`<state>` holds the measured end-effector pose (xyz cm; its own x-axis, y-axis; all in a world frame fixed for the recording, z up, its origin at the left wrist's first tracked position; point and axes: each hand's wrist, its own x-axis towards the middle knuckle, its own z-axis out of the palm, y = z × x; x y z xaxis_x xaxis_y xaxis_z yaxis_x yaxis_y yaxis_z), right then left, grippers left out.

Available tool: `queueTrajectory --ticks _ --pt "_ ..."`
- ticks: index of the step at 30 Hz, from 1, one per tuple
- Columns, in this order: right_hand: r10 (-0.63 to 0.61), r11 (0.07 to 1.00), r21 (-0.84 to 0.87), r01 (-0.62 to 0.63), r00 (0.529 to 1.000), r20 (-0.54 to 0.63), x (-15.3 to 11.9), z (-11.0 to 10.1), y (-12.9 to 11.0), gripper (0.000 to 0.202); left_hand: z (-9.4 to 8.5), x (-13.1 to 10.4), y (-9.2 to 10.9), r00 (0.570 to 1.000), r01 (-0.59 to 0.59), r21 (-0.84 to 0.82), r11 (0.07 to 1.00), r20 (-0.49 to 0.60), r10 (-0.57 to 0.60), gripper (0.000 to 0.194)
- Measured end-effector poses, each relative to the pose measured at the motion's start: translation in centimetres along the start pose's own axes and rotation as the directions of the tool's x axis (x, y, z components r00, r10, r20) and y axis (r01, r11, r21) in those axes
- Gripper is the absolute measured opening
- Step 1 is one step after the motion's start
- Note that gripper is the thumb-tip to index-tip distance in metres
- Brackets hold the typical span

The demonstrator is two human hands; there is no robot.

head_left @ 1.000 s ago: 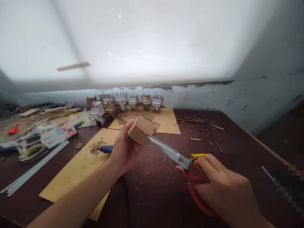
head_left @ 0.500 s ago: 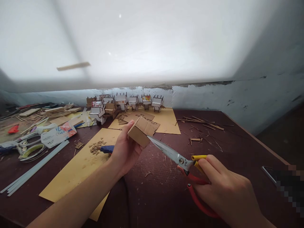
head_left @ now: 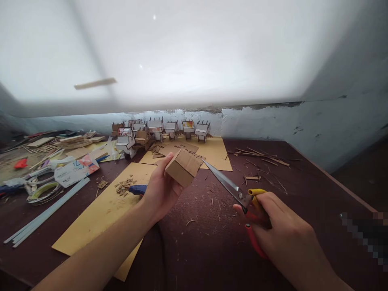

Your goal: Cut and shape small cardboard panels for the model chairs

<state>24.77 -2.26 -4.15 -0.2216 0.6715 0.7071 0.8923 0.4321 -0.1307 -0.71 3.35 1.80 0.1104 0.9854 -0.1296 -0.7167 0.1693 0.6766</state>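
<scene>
My left hand (head_left: 160, 190) grips a small brown cardboard box (head_left: 182, 167) and holds it up above the table. In my right hand (head_left: 287, 230) is a pair of scissors (head_left: 224, 180) with red and yellow handles. The blades are together and point up and left, their tip just right of the box and seemingly apart from it. Behind my left wrist, part of a blue-handled tool (head_left: 138, 189) lies on a yellow board (head_left: 100, 218), next to a pile of small cardboard scraps (head_left: 123, 186).
Several small cardboard models (head_left: 156, 128) stand along the wall. At left lie tape rolls (head_left: 45, 192), pale glue sticks (head_left: 48, 212) and wood pieces (head_left: 72, 141). Thin cardboard strips (head_left: 260, 155) are scattered at the right of the dark table (head_left: 206, 250).
The scissors have drawn back to the right, so their tip has left the box's edge. The box stays in my left hand, nearly in place.
</scene>
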Motion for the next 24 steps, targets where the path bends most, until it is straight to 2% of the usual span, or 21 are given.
queueTrajectory --ticks 5,11,18,24 --pt "0.017 0.997 0.079 -0.024 0.997 0.080 0.1 0.1 -0.1 0.037 0.2 0.0 0.1 0.999 0.007 -0.006 1.000 -0.034 -0.007 0.024" --pt "0.035 0.999 0.033 -0.040 0.991 0.130 0.3 -0.6 -1.1 0.039 0.1 0.0 0.0 1.000 0.003 -0.005 1.000 -0.027 -0.003 0.025" --pt "-0.031 0.999 0.007 0.031 0.997 0.064 0.0 -1.1 -1.7 0.038 -0.1 -0.1 0.1 1.000 0.013 -0.016 1.000 0.007 -0.013 0.029" --pt "-0.037 0.999 -0.010 0.037 0.999 -0.005 0.1 -1.0 -1.9 0.045 -0.1 -0.2 0.1 0.999 0.035 -0.024 0.999 0.003 -0.035 0.031"
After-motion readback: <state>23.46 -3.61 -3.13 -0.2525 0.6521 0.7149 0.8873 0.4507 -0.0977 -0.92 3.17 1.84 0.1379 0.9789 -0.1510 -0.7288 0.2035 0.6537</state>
